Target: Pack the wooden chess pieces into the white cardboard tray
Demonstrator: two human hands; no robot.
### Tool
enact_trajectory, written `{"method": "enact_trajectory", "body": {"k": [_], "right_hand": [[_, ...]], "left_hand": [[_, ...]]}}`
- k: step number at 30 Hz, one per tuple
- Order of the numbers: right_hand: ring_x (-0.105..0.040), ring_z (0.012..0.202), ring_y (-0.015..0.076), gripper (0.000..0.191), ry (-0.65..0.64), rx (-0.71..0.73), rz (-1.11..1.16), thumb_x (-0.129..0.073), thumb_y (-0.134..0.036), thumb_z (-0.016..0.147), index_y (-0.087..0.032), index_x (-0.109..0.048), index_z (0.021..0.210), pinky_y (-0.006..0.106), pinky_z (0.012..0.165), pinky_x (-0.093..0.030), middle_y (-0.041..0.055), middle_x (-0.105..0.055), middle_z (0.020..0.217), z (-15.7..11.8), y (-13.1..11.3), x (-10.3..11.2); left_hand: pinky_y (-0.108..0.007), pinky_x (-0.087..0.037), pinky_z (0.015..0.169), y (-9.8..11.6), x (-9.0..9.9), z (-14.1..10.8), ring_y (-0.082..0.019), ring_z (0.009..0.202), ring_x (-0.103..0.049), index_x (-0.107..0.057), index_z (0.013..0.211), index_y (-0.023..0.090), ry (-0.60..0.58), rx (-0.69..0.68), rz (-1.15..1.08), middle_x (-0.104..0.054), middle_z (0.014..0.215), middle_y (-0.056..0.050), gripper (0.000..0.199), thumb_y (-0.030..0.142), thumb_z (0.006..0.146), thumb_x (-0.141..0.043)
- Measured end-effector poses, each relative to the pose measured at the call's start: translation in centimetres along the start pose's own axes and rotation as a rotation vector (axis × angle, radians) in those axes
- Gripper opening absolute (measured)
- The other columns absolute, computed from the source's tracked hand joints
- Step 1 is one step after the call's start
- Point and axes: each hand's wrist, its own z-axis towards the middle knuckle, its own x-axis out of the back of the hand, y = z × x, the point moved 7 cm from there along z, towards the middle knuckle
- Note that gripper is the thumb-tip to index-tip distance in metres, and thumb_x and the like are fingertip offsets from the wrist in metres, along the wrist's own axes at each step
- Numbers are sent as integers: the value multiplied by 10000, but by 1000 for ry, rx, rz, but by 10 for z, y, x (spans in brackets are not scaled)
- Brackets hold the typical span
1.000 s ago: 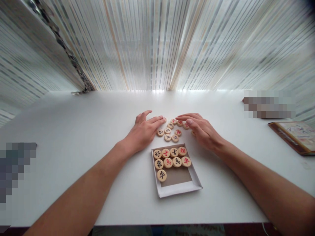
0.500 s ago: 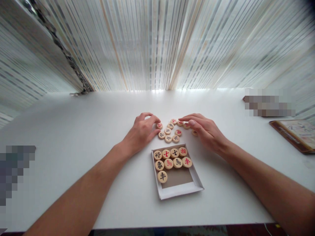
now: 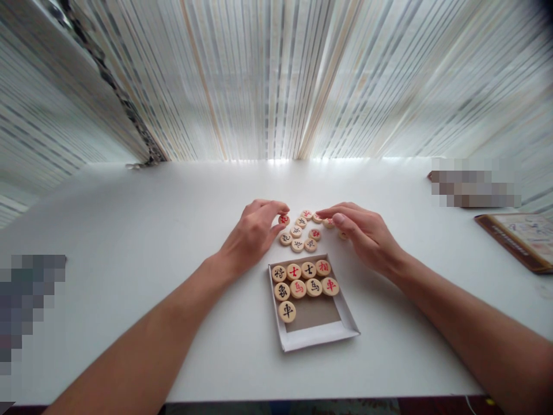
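Note:
My left hand (image 3: 254, 231) has thumb and fingers closed about a round wooden Chinese chess piece with a red character (image 3: 283, 220), at the left of a loose group of pieces. My right hand (image 3: 363, 230) is open, fingers stretched out over the group's right side. Its fingertips are at or just above a partly covered piece (image 3: 317, 218); contact cannot be made out. Several black-character pieces (image 3: 296, 231) lie between the hands, and one red piece (image 3: 315, 234) sits among them. Nearer me, a shallow white box (image 3: 319, 333) holds two full rows of pieces and one black piece (image 3: 287, 312) starting a third row.
All of this rests on a white table (image 3: 207, 357). Striped curtains (image 3: 242, 80) hang along its back edge. A brown-edged flat item (image 3: 518, 239) lies at the right, with a blurred-out object (image 3: 475, 190) behind it. Another blurred-out object (image 3: 30, 300) is at the left edge.
My left fingers have closed in further round the red piece, which has shifted slightly right. My right hand stays over the same pieces. The box contents look the same.

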Motion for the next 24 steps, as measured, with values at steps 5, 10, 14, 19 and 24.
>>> {"method": "enact_trajectory", "body": {"k": [5, 10, 14, 19, 24], "right_hand": [[-754, 864, 255, 396, 32, -193, 293, -705, -595, 981, -232, -824, 1085, 379, 765, -591, 78, -831, 943, -10, -10, -11], [-760, 722, 170, 230, -19, -344, 728, -903, -423, 849, -246, -829, 976, 290, 668, -639, 45, -843, 900, -19, -16, -33], [-736, 636, 125, 263, -1, -409, 861, -987, -318, 751, -224, -857, 960, 224, 608, -632, 37, -839, 825, -20, -13, -36], [-770, 687, 137, 275, 18, -386, 905, -1020, -272, 701, -221, -883, 934, 210, 655, -662, 54, -851, 854, -21, -16, -33], [-778, 678, 139, 278, 6, -364, 929, -1019, -252, 707, -227, -888, 951, 189, 630, -655, 49, -843, 820, -22, -22, -32]], "left_hand": [[-376, -626, 1009, 29, 7, -8, -222, 1153, -757, -567, 1286, 203, 18, -82, -184, -769, 1228, -104, 248, 153, 1050, -622], [-348, -620, 1059, 57, 10, -12, -212, 1195, -759, -581, 1294, 203, 26, -174, -252, -780, 1235, -96, 233, 163, 1066, -607], [-349, -632, 1037, 54, 9, -12, -215, 1157, -770, -624, 1278, 181, 86, -126, -337, -786, 1221, -98, 274, 129, 1014, -676], [-370, -667, 918, 31, 2, -12, -229, 964, -799, -746, 1146, 129, 101, 133, -595, -819, 1082, -121, 258, 219, 917, -825], [-326, -665, 868, 30, -3, -12, -214, 916, -809, -818, 1033, 133, 49, 283, -820, -846, 992, -104, 161, 244, 917, -831]]}}
